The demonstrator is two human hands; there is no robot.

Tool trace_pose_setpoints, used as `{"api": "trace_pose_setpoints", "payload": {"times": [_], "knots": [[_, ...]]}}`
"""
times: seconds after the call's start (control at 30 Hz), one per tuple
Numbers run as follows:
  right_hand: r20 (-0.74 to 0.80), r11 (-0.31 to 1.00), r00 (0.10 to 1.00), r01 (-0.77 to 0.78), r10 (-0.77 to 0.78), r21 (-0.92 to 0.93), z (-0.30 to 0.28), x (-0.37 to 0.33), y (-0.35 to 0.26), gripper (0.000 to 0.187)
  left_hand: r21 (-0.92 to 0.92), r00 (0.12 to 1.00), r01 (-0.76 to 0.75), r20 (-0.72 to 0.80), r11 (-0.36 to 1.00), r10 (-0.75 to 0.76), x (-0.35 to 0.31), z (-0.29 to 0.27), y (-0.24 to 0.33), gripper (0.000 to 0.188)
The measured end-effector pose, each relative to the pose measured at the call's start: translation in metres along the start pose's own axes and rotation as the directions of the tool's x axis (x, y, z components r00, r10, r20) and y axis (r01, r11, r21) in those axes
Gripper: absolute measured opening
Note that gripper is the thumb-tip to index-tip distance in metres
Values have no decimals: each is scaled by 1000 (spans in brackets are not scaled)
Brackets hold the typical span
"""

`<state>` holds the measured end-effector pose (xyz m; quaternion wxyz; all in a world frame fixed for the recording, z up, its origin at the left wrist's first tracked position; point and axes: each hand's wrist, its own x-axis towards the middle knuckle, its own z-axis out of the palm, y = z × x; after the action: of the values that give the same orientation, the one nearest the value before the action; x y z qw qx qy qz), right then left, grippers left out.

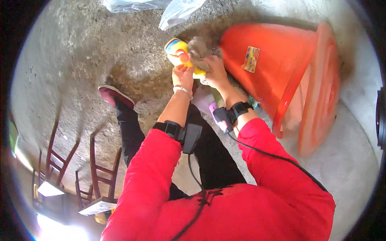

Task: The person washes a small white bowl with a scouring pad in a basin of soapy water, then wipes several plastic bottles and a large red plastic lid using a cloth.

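A yellow plastic bottle (175, 50) with blue and red-orange patches lies tilted in front of me, low over the floor. My left hand (183, 78) is closed on its near side, the fingers pinched against it. Pressed along the bottle's right side is a crumpled grey-brown cloth (200, 51), partly smeared by motion. My right hand (216, 72) grips this cloth, its fingertips partly hidden in the folds. Just right of that hand stands a big orange-red plastic bin (265, 48), tilted in the view, with its lid (321, 96) ajar.
Clear plastic bags (181, 12) lie at the far edge. Under my right wrist a pink-and-white package (217, 114) shows in part. Dark wooden stools (105, 172) stand at the lower left. My left shoe (114, 94) rests on the rough concrete floor (80, 72).
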<state>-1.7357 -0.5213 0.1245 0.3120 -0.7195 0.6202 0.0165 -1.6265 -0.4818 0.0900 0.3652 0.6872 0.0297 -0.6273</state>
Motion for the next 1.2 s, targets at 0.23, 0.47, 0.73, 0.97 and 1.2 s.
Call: {"api": "trace_pose_setpoints", "payload": {"times": [0.23,0.47,0.73,0.97,1.2], "knots": [[367,796,930,248,-35,-552,-4,-14,6,21,48,999,26,-36,999,-24,-3,-3,7,41],[39,909,910,-414,412,46,-48,-23,8,25,82,994,72,82,994,-78,6,-15,24,42],[149,982,987,30,-59,188,-61,-73,-97,36,-329,686,700,556,634,-469,-72,-52,50,37],[63,764,924,-348,376,544,-19,-38,-35,18,-3,928,179,331,984,-168,-56,-99,61,32],[215,832,890,-454,403,318,11,-7,-20,21,837,933,-350,268,422,242,-11,-50,65,39]]}}
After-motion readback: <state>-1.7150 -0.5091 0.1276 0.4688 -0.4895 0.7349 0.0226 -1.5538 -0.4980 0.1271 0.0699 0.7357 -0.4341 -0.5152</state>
